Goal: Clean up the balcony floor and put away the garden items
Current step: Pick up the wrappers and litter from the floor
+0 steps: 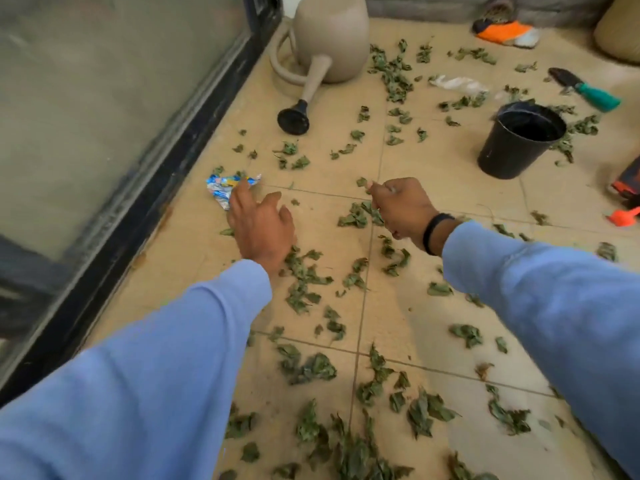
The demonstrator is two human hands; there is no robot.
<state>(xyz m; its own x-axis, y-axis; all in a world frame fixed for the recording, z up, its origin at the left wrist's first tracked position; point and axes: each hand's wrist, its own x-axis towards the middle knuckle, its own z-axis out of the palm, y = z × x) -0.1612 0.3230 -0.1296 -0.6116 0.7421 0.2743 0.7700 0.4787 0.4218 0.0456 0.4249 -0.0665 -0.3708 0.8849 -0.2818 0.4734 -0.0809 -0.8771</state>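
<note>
Though blurred, left hand (261,226) spread over one wrapper (228,188), right hand (401,209) seemingly clenched empty

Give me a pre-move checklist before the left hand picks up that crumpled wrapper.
1. Left hand open, fingers extended: ok.
2. Fingers at the crumpled wrapper: ok, fingertips reach its edge; contact cannot tell.
3. Wrapper free of other items: ok, only leaves nearby.
4. Right hand empty: cannot tell, fingers curled, maybe pinching a leaf.
5. Black pot upright as a drop spot: ok.
6. Watering can clear of the reach: ok.
</note>
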